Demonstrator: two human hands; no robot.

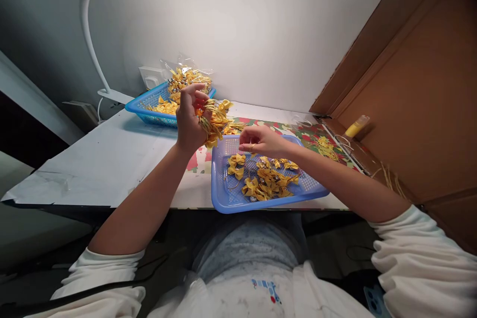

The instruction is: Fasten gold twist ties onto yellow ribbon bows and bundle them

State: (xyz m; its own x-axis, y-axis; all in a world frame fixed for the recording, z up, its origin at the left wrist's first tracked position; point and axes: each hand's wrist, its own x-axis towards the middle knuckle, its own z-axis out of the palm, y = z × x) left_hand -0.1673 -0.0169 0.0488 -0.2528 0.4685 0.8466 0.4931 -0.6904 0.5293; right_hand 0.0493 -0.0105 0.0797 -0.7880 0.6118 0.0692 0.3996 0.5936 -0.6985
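Observation:
My left hand [192, 117] is raised over the table, its fingers curled around a bunch of yellow ribbon bows [218, 121] with looped gold cords. My right hand [263, 140] hovers over the far side of a blue-purple plastic basket [231, 207]. Its thumb and fingers are pinched together, and a bit of gold cord shows at the fingertips; a small yellow bow seems to hang just below, partly hidden. Inside the basket lies a pile of yellow bows [270, 181] with small silver bells. A few more bows [236, 165] rest at its left side.
A light-blue basket [149, 118] with more yellow bows and a clear plastic bag stands at the back left. Behind it rises a white lamp [87, 25]. Yellow cords [326, 148] lie on the patterned sheet at right, near a yellow bottle [357, 126].

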